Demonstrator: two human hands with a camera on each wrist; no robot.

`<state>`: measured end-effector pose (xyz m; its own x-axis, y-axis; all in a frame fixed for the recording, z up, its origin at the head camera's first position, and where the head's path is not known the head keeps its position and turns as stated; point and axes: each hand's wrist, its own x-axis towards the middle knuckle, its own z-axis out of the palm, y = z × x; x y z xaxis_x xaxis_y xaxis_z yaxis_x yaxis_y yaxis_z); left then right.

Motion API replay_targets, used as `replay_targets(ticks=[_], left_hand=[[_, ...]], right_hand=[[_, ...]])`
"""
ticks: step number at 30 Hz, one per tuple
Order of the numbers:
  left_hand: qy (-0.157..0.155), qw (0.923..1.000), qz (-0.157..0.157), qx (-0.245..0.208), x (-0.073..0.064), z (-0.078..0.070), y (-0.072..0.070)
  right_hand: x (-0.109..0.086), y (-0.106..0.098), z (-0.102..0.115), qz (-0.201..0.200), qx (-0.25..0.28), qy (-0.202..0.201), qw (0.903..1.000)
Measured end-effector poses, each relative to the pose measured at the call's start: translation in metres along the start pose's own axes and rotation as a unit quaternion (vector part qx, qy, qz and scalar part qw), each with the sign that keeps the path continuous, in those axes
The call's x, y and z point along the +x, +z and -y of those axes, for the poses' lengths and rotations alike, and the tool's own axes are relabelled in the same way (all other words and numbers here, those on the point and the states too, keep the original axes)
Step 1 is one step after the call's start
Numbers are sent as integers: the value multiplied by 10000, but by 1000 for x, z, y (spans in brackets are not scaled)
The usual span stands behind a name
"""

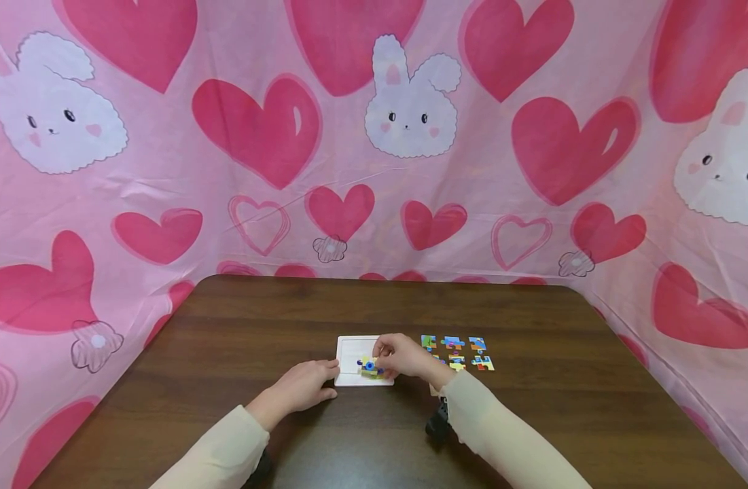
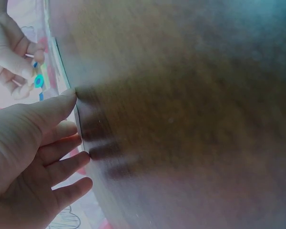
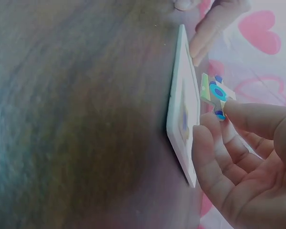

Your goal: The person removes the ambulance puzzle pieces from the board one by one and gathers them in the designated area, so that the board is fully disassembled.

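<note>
A white puzzle tray (image 1: 349,350) lies flat on the wooden table. Over its lower right part, my right hand (image 1: 404,354) pinches a jigsaw piece (image 3: 217,95), yellow with a blue ring on it, between thumb and fingers. The right wrist view shows that piece held tilted above the tray, whose floor carries a blurred coloured patch. My left hand (image 1: 303,385) rests at the left edge of the tray, fingers extended and fingertips right at the rim, as the left wrist view shows too.
Right of the tray, several loose jigsaw pieces (image 1: 453,342) lie in rows, some partly hidden behind my right hand and wrist. The dark brown table (image 1: 276,312) reaches back to a pink curtain (image 1: 349,170) with hearts and rabbits.
</note>
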<state>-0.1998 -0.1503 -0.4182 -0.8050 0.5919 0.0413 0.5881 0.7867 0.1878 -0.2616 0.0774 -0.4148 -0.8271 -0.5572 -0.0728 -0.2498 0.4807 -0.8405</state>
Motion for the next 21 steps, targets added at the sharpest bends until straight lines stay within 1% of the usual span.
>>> replay_targets(ticks=[7, 12, 17, 21], left_hand=[[24, 10000, -37, 39, 0, 1, 1], [69, 9999, -82, 101, 1, 1, 1], [70, 9999, -69, 85, 1, 1, 2], [87, 9999, -89, 101, 1, 1, 2]], right_hand=[[-6, -10, 0, -98, 70, -150, 9998], [-10, -19, -2, -173, 131, -146, 9997], [-16, -29, -5, -338, 214, -41, 9992], [-23, -39, -8, -444, 136, -140, 9988]])
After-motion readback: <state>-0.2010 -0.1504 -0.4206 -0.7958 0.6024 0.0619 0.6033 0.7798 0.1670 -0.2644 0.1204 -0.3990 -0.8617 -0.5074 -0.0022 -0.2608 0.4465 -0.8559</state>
